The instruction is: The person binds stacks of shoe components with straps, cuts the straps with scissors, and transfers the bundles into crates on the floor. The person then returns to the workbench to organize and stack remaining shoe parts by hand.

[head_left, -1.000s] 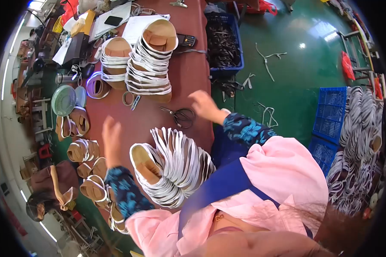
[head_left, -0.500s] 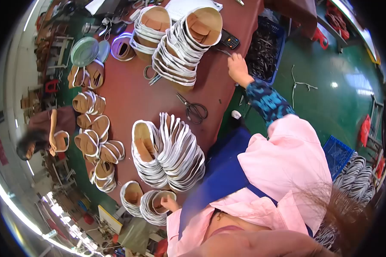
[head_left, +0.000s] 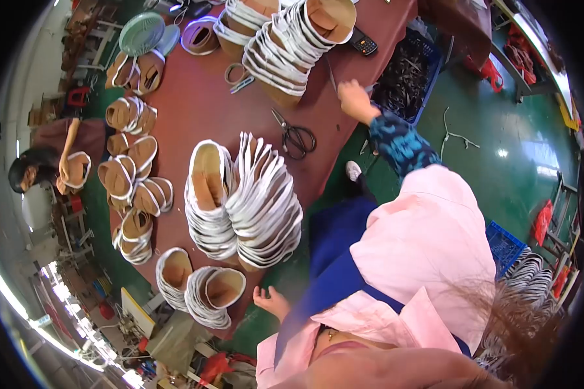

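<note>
Maroon table (head_left: 194, 97) bears two small shoe-upper stacks (head_left: 204, 301) near open left hand (head_left: 272, 303); right hand (head_left: 357, 101) too blurred to tell.

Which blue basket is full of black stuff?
The basket beside the red table, near the right hand. The other blue basket is by the white bundles.

The picture's top edge cuts off the far stacks of white-edged uppers (head_left: 280, 61); the right hand (head_left: 357, 102) is blurred.

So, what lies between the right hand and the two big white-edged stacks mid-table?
Black-handled scissors, lying on the red-brown table between the right hand and the white-edged stacks; the head view shows it.
</note>
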A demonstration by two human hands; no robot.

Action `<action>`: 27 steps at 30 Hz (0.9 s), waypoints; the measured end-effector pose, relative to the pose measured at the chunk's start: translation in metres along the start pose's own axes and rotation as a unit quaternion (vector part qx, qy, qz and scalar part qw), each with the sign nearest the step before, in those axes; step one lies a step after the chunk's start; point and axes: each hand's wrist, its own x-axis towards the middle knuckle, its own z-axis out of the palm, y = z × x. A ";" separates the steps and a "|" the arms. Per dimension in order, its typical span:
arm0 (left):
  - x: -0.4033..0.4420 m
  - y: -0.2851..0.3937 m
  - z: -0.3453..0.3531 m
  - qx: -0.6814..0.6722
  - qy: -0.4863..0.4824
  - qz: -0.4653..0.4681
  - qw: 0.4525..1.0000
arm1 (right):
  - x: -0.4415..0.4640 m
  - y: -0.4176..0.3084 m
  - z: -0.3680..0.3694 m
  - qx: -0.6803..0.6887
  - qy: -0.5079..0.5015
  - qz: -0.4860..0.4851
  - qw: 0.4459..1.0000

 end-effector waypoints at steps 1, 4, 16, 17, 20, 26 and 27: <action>-0.014 -0.007 0.001 -0.008 -0.007 -0.008 1.000 | -0.032 -0.014 0.008 0.020 -0.001 -0.025 0.999; -0.038 -0.019 0.012 -0.098 -0.127 -0.048 0.986 | -0.133 -0.093 -0.034 0.066 -0.221 -0.159 0.960; -0.067 -0.077 -0.052 -0.496 -0.398 -0.237 0.734 | -0.424 -0.376 -0.092 0.499 -0.593 -0.290 0.562; -0.066 -0.091 -0.071 -0.520 -0.343 -0.223 0.750 | -0.426 -0.390 -0.091 0.424 -0.656 -0.324 0.533; -0.068 -0.127 -0.122 -0.554 -0.220 -0.171 0.784 | -0.455 -0.424 -0.091 0.413 -0.651 -0.235 0.592; -0.085 -0.185 -0.151 -0.403 -0.154 -0.026 0.902 | -0.465 -0.508 -0.062 0.523 -0.716 -0.192 0.422; -0.087 -0.176 -0.159 -0.433 -0.158 -0.063 0.885 | -0.468 -0.521 -0.063 0.528 -0.704 -0.181 0.440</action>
